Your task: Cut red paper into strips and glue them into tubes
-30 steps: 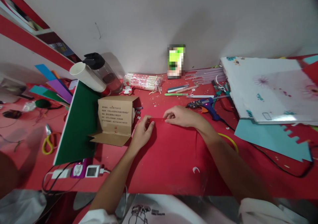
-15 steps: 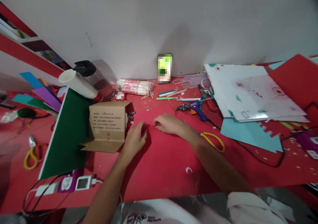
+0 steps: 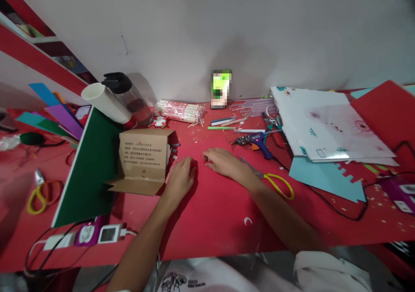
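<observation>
My left hand (image 3: 180,176) rests on the red tabletop (image 3: 207,223) just right of an open cardboard box (image 3: 141,158). Its fingers are curled together, and what they may hold is hidden. Facing it across a small gap is my right hand (image 3: 221,160), palm down, with bent fingers close together. Anything under those fingertips is too small to make out. Beside my right wrist lie scissors with yellow handles (image 3: 279,186). Behind that hand is a blue glue gun (image 3: 254,141) with a black cable.
A green board (image 3: 89,171) stands at left, near a white cup stack (image 3: 105,104) and a bottle (image 3: 134,106). A phone (image 3: 221,89) leans on the wall. White sheets (image 3: 327,123) and blue paper (image 3: 324,175) lie at right. Chargers (image 3: 108,233) sit front left.
My hands have drawn slightly apart at the fingertips. The faint red bit between them no longer shows. The head view has shifted a little, uncovering more of the scissors.
</observation>
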### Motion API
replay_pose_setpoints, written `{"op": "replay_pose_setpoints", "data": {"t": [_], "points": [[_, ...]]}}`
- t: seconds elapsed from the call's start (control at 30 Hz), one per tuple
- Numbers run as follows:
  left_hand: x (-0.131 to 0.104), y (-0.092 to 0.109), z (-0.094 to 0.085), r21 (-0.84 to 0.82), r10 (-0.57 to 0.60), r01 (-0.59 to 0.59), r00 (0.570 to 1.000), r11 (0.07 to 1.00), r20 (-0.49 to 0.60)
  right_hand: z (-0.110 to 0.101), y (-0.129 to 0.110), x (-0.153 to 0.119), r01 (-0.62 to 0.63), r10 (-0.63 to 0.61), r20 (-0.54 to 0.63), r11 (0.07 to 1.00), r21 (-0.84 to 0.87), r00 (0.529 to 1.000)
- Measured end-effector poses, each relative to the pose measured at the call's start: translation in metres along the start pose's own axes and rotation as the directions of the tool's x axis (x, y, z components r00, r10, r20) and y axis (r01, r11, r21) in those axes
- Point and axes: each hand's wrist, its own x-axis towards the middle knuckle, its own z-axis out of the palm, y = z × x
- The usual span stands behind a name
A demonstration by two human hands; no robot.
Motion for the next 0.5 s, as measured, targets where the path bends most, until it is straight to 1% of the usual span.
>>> {"op": "replay_pose_setpoints", "data": {"t": [0.17,0.27,0.33,0.37,0.43,0.5], "points": [[-0.001,0.002,-0.002,0.126,-0.005,0.002,1.000,0.992,0.023,0.002,-0.006,-0.005,0.005,-0.007,-0.062,0.999,-0.036,0.998],[-0.001,0.002,-0.002,0.169,0.005,-0.013,0.999,0.986,0.051,0.000,-0.002,-0.006,0.021,-0.027,-0.103,0.998,-0.053,0.994],[-0.001,0.001,-0.002,0.151,0.003,-0.011,0.999,0.988,0.054,-0.010,0.009,-0.005,0.006,-0.010,-0.148,1.000,-0.028,0.989],[-0.001,0.000,-0.002,0.135,0.001,-0.008,0.999,0.991,0.051,-0.019,0.017,-0.004,-0.022,0.020,-0.179,1.000,-0.011,0.984],[-0.001,0.000,-0.001,0.106,-0.002,-0.002,0.999,0.994,0.040,-0.039,0.037,0.002,-0.145,0.137,-0.266,0.989,-0.014,0.954],[-0.001,-0.001,-0.001,0.093,-0.003,0.001,1.000,0.996,0.030,-0.058,0.058,0.010,-0.269,0.235,-0.303,0.960,-0.074,0.923]]}}
